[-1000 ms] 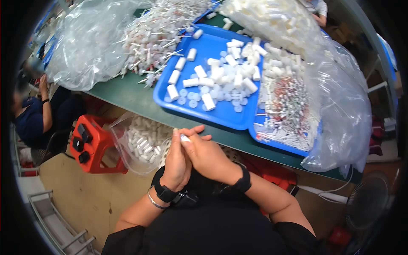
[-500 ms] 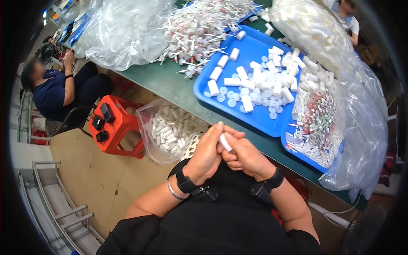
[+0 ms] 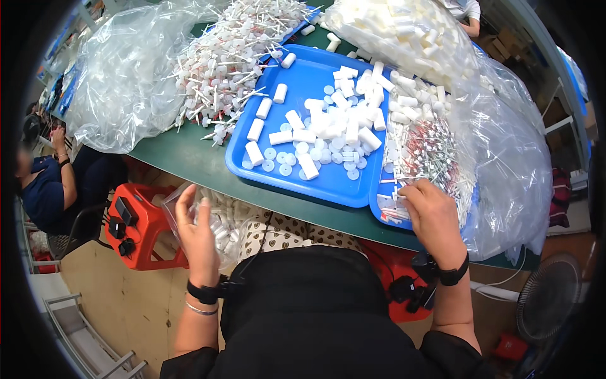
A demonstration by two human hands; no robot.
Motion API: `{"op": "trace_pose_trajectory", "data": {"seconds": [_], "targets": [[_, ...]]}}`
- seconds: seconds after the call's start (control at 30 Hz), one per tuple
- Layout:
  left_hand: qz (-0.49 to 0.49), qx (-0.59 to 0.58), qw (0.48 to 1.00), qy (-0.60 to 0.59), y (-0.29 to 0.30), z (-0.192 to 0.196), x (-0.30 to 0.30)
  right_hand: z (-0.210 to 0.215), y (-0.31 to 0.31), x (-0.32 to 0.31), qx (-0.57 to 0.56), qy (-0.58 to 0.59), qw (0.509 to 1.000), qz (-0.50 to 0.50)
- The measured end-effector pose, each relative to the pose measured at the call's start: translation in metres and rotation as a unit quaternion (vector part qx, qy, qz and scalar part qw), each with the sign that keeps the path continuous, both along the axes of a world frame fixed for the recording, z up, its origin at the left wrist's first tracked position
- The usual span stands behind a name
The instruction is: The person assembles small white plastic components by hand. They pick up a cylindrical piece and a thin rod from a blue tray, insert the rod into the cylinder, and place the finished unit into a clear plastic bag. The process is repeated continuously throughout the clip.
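Observation:
My left hand is raised over a clear plastic bag of white cylinders, below the table edge. Its fingers and thumb stand apart with nothing between them. At the near end of the right blue tray, my right hand has its fingertips pinched together; what they hold, if anything, is too small to make out. Thin white and red-tipped sticks lie heaped just beyond it. The larger blue tray carries white foam-like cylinders and flat translucent discs.
A pile of white sticks with discs covers the table's far left, beside a big clear bag. Another bag of white cylinders stands behind the trays. A red stool, a seated person and a fan are around.
My hands were together around a white cylinder; now they are apart. The left has moved left over the bag, the right to the tray of sticks. The cylinder is out of my hands.

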State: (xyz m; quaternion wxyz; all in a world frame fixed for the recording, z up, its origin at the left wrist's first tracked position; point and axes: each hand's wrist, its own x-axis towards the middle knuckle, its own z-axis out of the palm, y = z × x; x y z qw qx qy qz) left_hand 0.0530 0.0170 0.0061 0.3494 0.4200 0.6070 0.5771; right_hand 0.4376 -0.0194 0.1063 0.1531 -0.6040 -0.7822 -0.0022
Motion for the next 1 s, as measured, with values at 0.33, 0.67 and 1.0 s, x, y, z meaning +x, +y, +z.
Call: {"op": "trace_pose_trajectory", "data": {"seconds": [0.33, 0.67, 1.0], "targets": [[-0.381, 0.181, 0.859, 0.289, 0.051, 0.048, 0.154, -0.018, 0.004, 0.03, -0.01, -0.029, 0.998, 0.05], [-0.377, 0.152, 0.837, 0.368, 0.078, 0.033, 0.178, -0.013, -0.004, 0.034, -0.006, 0.145, 0.989, -0.032], [-0.366, 0.142, 0.868, 0.305, 0.072, 0.037, 0.172, -0.004, 0.001, 0.013, 0.081, 0.182, 0.98, -0.023]]}}
